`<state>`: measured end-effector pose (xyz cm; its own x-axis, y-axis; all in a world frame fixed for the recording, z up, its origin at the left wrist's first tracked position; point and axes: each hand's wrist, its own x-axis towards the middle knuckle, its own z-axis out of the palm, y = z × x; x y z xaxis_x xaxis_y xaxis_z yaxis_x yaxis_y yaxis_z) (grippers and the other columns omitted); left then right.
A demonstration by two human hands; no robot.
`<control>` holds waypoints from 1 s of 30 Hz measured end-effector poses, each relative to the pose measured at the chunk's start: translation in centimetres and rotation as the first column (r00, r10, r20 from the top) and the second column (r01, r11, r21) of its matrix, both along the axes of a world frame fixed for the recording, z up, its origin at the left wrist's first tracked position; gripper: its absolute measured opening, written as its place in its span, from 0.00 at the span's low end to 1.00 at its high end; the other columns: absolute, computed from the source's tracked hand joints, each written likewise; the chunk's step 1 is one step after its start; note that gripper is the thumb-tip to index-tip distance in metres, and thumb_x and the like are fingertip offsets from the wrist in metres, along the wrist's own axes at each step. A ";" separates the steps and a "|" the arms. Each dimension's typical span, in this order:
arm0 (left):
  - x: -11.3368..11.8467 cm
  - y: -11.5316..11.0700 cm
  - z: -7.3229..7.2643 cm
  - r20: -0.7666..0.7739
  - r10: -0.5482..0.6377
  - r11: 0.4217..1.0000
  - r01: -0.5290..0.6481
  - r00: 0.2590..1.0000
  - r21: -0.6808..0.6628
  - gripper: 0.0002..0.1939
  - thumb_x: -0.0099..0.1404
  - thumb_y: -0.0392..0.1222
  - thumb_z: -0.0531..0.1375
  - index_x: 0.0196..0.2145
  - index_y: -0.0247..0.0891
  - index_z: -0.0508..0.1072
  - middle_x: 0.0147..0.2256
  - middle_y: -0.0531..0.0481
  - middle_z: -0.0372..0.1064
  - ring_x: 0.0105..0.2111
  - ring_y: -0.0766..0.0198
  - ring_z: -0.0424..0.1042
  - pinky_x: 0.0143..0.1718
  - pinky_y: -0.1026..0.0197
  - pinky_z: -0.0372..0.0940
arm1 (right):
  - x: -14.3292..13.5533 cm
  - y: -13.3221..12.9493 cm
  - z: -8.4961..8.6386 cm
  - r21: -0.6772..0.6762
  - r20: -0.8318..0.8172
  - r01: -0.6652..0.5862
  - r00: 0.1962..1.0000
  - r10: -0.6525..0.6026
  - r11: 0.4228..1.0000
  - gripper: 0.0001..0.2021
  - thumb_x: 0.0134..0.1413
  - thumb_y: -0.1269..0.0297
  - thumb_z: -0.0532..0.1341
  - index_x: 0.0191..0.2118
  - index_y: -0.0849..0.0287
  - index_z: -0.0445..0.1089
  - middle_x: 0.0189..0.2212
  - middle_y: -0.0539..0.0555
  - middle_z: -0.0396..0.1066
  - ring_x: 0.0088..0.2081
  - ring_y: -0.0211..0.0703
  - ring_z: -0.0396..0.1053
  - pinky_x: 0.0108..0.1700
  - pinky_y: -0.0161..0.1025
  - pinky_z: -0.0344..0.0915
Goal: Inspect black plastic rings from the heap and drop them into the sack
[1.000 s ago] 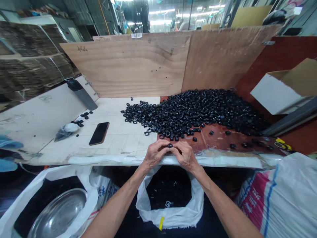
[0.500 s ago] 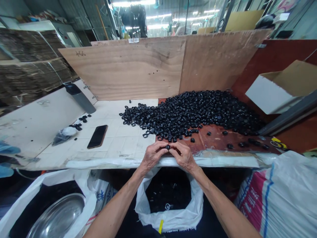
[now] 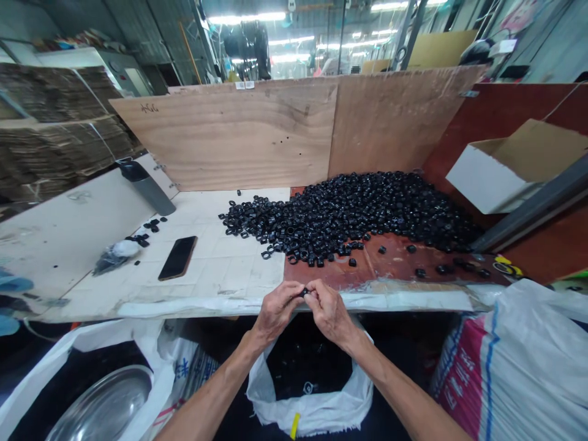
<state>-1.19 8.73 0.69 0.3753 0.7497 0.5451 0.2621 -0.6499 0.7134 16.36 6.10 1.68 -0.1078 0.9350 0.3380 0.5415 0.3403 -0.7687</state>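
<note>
Between the fingertips of both hands sits a small black plastic part, mostly covered by the fingers. My left hand pinches it from the left and my right hand from the right, at the table's front edge. Just beyond, a big heap of black plastic parts, some of them ring-shaped, spreads over the red and white table top. Below my hands an open white woven sack holds more dark parts.
On the white table top lie a phone, a grey bottle and a small plastic bag. Wooden boards wall the back. A white box, yellow-handled scissors and a full sack stand right; a metal bowl sits lower left.
Both hands have come slightly down and towards me with the small black part, and the right fingers have curled closer around it. The camera view has shifted a little.
</note>
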 end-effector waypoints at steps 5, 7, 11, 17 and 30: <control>-1.8 -0.3 1.7 -0.102 -0.182 0.978 0.169 0.978 -0.121 0.09 0.66 0.39 0.60 0.44 0.40 0.75 0.43 0.44 0.75 0.43 0.58 0.76 0.46 0.55 0.71 | 0.8 -0.4 1.3 -0.123 0.068 -0.095 0.992 0.104 0.988 0.03 0.57 0.68 0.58 0.33 0.55 0.66 0.22 0.47 0.67 0.24 0.40 0.66 0.28 0.35 0.59; -2.2 0.9 2.8 -0.150 -0.208 0.953 0.166 0.966 -0.255 0.09 0.62 0.44 0.65 0.39 0.39 0.76 0.38 0.46 0.76 0.37 0.59 0.76 0.40 0.59 0.72 | 1.8 0.7 1.8 -0.108 0.145 -0.077 0.985 0.092 0.991 0.04 0.56 0.67 0.60 0.31 0.55 0.66 0.22 0.48 0.67 0.24 0.41 0.67 0.28 0.35 0.59; -0.9 5.2 3.2 -0.220 0.263 0.931 -0.307 0.939 -0.198 0.11 0.59 0.49 0.65 0.34 0.38 0.75 0.31 0.50 0.72 0.30 0.60 0.72 0.34 0.58 0.69 | 2.8 4.4 1.7 0.123 0.290 0.228 0.923 -0.255 0.966 0.06 0.56 0.65 0.61 0.40 0.58 0.68 0.36 0.56 0.70 0.34 0.46 0.69 0.35 0.38 0.62; 1.7 8.4 0.8 -0.375 0.403 0.896 -0.443 0.835 -0.024 0.07 0.59 0.39 0.63 0.37 0.37 0.75 0.37 0.44 0.72 0.38 0.52 0.72 0.42 0.52 0.67 | 1.5 7.1 -0.4 0.145 0.505 0.249 0.814 -0.289 0.957 0.04 0.61 0.63 0.60 0.38 0.57 0.68 0.37 0.55 0.68 0.31 0.44 0.68 0.31 0.37 0.60; 1.4 4.6 0.3 -0.024 0.175 0.974 -0.177 0.984 -0.139 0.11 0.58 0.33 0.62 0.40 0.39 0.76 0.38 0.48 0.70 0.34 0.64 0.73 0.35 0.62 0.72 | 3.3 6.3 -0.2 -0.099 -0.277 -0.098 0.959 0.067 0.990 0.06 0.55 0.65 0.61 0.40 0.57 0.70 0.33 0.52 0.72 0.29 0.40 0.71 0.29 0.34 0.67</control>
